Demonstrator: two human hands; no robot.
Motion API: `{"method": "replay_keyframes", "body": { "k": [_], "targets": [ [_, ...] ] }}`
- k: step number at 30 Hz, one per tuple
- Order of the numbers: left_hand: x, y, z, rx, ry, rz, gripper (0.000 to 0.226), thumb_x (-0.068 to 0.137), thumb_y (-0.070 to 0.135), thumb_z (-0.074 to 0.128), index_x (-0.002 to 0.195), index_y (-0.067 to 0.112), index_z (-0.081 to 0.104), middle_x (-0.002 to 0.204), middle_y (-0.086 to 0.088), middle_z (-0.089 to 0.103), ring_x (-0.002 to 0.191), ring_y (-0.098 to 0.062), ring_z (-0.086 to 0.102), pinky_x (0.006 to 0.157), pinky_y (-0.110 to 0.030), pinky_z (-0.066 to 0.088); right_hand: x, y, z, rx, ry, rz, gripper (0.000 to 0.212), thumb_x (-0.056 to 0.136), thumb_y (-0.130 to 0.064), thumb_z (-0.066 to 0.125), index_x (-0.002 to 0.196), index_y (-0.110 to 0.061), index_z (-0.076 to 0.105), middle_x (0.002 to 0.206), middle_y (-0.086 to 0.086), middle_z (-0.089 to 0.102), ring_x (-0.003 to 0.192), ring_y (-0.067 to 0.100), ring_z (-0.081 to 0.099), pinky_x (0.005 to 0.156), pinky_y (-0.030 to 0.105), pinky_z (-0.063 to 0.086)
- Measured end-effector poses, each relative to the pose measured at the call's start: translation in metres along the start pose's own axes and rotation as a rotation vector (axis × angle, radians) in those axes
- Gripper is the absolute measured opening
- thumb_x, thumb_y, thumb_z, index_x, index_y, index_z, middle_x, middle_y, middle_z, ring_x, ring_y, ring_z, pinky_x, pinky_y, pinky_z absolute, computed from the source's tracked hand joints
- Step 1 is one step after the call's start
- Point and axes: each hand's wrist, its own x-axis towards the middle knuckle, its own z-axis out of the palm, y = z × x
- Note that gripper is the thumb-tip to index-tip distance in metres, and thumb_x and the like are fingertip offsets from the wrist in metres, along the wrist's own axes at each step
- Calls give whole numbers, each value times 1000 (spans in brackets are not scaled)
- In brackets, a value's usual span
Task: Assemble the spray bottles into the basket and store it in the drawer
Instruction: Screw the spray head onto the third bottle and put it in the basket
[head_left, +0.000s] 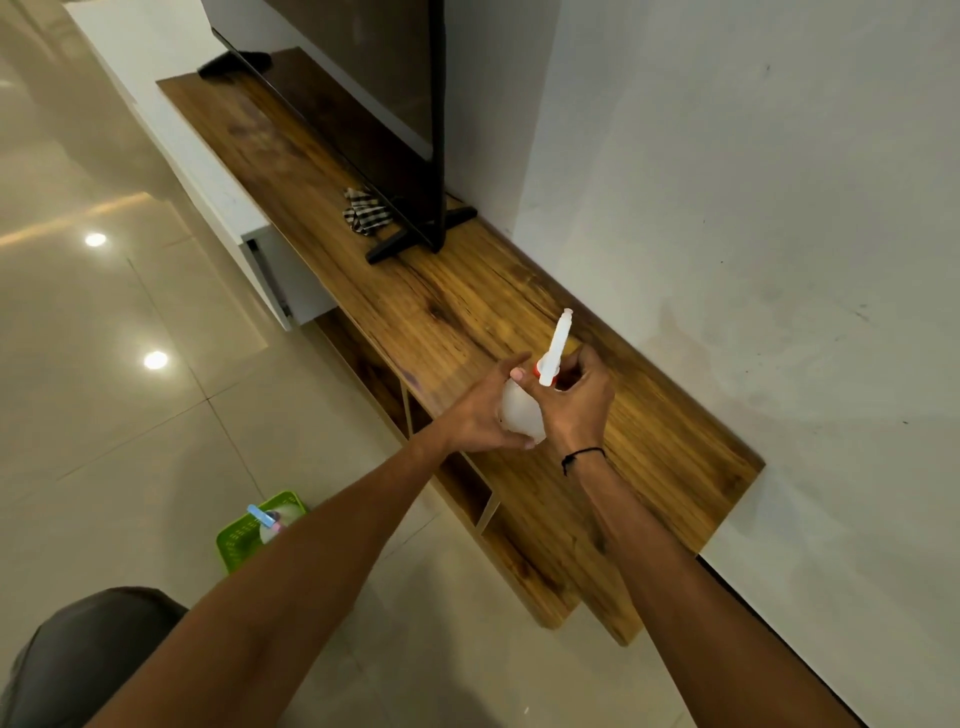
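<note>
I hold a translucent white spray bottle over the wooden TV stand. My left hand wraps its round body. My right hand grips the red collar under the white spray head, which points up and away. On the floor at the lower left stands a green basket with another spray bottle in it, showing a blue trigger; my left forearm hides part of the basket. A white drawer stands pulled out from the stand at the left.
A television on black feet occupies the stand's far part, with a checked cloth beside one foot. Open cubbies sit under the wooden top. A white wall rises on the right and glossy floor tiles spread left. A dark-clothed knee shows bottom left.
</note>
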Motion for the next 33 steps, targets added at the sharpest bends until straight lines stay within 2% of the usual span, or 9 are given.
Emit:
{"method": "replay_keyframes", "body": {
  "k": [7, 11, 15, 18, 21, 24, 27, 30, 33],
  "targets": [
    [-6, 5, 28, 57, 257, -93, 110, 62, 40, 100, 150, 18, 37, 141, -1, 54, 129, -22, 55, 101, -52, 58, -3, -3, 2, 32, 24, -11, 47, 68, -31, 96, 84, -13, 55, 81, -6, 64, 77, 7, 63, 62, 18, 48],
    [-4, -3, 18, 0, 110, 5, 122, 69, 30, 99, 163, 15, 22, 163, -5, 39, 149, -25, 43, 118, -49, 48, -2, -3, 2, 19, -5, -35, 51, 67, -32, 97, 78, -23, 47, 76, -10, 55, 72, 1, 56, 57, 8, 44],
    [-3, -4, 13, -21, 103, -18, 108, 68, 26, 100, 156, 18, 37, 150, -2, 55, 138, -22, 55, 108, -52, 55, 0, 3, -1, -23, -8, -65, 49, 69, -35, 95, 85, -14, 53, 82, -5, 60, 77, 8, 59, 58, 9, 44],
    [-7, 2, 30, -6, 257, -93, 111, 62, 38, 102, 150, 18, 38, 146, -1, 55, 135, -23, 55, 105, -52, 56, 0, 1, 2, -44, 9, -43, 56, 68, -39, 95, 94, -8, 56, 92, 6, 66, 87, 20, 65, 65, 25, 55],
    [-7, 1, 33, -37, 215, -32, 121, 65, 31, 101, 159, 14, 26, 156, -4, 47, 143, -24, 50, 112, -50, 52, 1, 0, 3, -51, 27, -30, 58, 66, -40, 96, 93, -8, 56, 91, 7, 66, 86, 23, 65, 67, 34, 58],
    [-1, -4, 15, -64, 86, -4, 112, 71, 20, 99, 160, 15, 31, 155, -4, 52, 143, -23, 52, 115, -50, 51, 2, 2, 1, -58, 25, -39, 57, 68, -39, 95, 95, -7, 56, 94, 7, 66, 91, 22, 65, 68, 29, 57],
    [-2, -2, 14, -45, 145, -49, 104, 65, 28, 101, 149, 16, 43, 146, 0, 59, 135, -20, 58, 108, -50, 56, 1, 3, 1, -63, 43, -34, 58, 69, -41, 94, 100, -8, 57, 99, 6, 67, 95, 21, 65, 72, 28, 58],
    [-6, 1, 28, -29, 256, -65, 107, 63, 34, 101, 148, 16, 39, 145, -2, 56, 133, -22, 57, 103, -51, 58, -3, 1, 4, -62, 48, -13, 59, 68, -43, 94, 101, -13, 55, 101, 6, 66, 96, 22, 65, 70, 28, 58],
    [-3, -3, 20, -19, 142, 16, 114, 66, 32, 100, 157, 15, 32, 152, -2, 52, 139, -22, 54, 110, -49, 54, 0, 3, 3, -69, 24, -60, 57, 67, -44, 94, 91, -18, 50, 91, 3, 63, 85, 20, 62, 60, 18, 44]
  ]
}}
